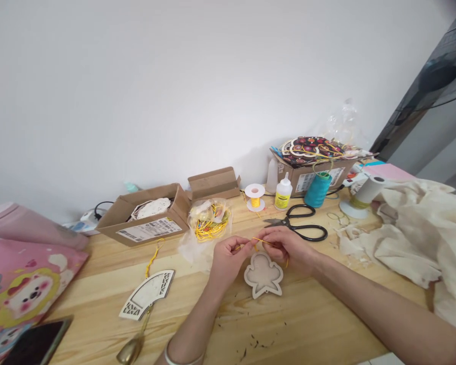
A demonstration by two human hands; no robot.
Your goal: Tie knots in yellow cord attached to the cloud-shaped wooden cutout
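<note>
My left hand (233,256) and my right hand (285,245) meet over the middle of the table, fingers pinched on a thin yellow cord (263,241). Just below them is a flower-shaped wooden piece (264,276) with a raised rim; the cord runs down toward its top edge, but my fingers hide where it joins. Black-handled scissors (302,223) lie just beyond my right hand. To the left rests a fan-shaped wooden piece (147,294) with cut-out corners and a braided yellow cord (151,261).
Along the wall stand a cardboard box (146,230), a bag of yellow cords (211,223), a spool (255,197), a glue bottle (283,192), a teal thread cone (317,190) and a filled box (311,177). Cream cloth (406,228) covers the right; a phone (38,342) and a spoon (131,350) lie left.
</note>
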